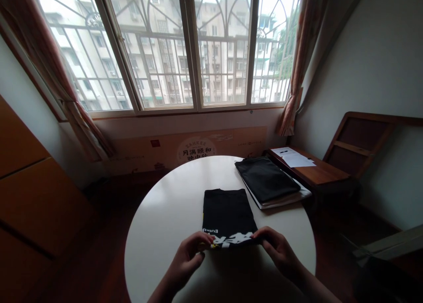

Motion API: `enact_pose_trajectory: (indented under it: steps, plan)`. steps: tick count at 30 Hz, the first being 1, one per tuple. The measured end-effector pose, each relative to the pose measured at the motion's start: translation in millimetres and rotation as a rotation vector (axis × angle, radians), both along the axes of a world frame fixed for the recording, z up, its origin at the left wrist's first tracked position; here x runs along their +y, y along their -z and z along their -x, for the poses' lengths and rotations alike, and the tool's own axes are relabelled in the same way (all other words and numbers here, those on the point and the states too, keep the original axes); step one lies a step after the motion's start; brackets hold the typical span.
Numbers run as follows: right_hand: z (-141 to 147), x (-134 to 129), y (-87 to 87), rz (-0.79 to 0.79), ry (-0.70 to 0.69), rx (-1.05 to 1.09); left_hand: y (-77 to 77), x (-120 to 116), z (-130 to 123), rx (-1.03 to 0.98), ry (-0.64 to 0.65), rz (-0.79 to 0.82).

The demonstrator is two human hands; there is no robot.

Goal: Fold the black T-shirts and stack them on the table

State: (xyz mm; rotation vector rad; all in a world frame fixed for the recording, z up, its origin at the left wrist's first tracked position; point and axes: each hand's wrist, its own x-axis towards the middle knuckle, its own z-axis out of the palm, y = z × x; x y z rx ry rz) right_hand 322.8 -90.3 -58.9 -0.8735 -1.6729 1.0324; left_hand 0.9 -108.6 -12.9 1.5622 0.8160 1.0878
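A black T-shirt (228, 210) with white lettering and a little yellow print lies folded into a rectangle on the round white table (158, 223). My left hand (190, 254) pinches its near left corner. At the near right corner, my right hand (276, 245) grips the cloth between thumb and fingers. The near edge is lifted slightly off the table, while the far part lies flat. Behind and to the right sits a stack of folded garments (267, 178), a black one on top and lighter ones beneath.
A wooden bench or low table (325, 173) at the right bears white paper (292, 157) with a pen on it. Beyond the table, a printed banner (145, 148) runs under the barred window (218, 51). An orange-brown cabinet (23, 162) stands at the left.
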Motion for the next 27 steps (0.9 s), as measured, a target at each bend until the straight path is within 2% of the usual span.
enact_pose_trajectory:
  steps: [3, 7, 9, 13, 18, 24, 27]
  plan:
    - [-6.4, 8.0, -0.5, -0.062, -0.032, -0.133, 0.3, 5.1, 4.7, 0.066, 0.027, 0.027]
    - [-10.3, 17.5, 5.8, -0.218, -0.089, -0.241, 8.5, 17.9, 6.8, 0.202, -0.133, 0.048]
    - [-9.4, 20.8, 7.6, -0.246, -0.085, -0.251, 13.1, 23.7, 7.2, 0.231, -0.162, 0.042]
    - [-7.3, 23.4, 7.2, -0.183, -0.041, -0.233, 18.2, 28.3, 9.2, 0.245, -0.154, 0.079]
    - [-12.5, 22.1, 9.6, -0.065, -0.061, -0.201, 13.9, 25.4, 10.2, 0.288, -0.126, -0.060]
    - [-18.9, 21.5, 16.6, -0.202, -0.025, -0.406, 9.6, 22.7, 12.0, 0.399, -0.082, -0.059]
    - [-18.3, 20.2, 15.2, -0.218, -0.039, -0.473, 8.3, 22.6, 11.5, 0.465, -0.040, -0.077]
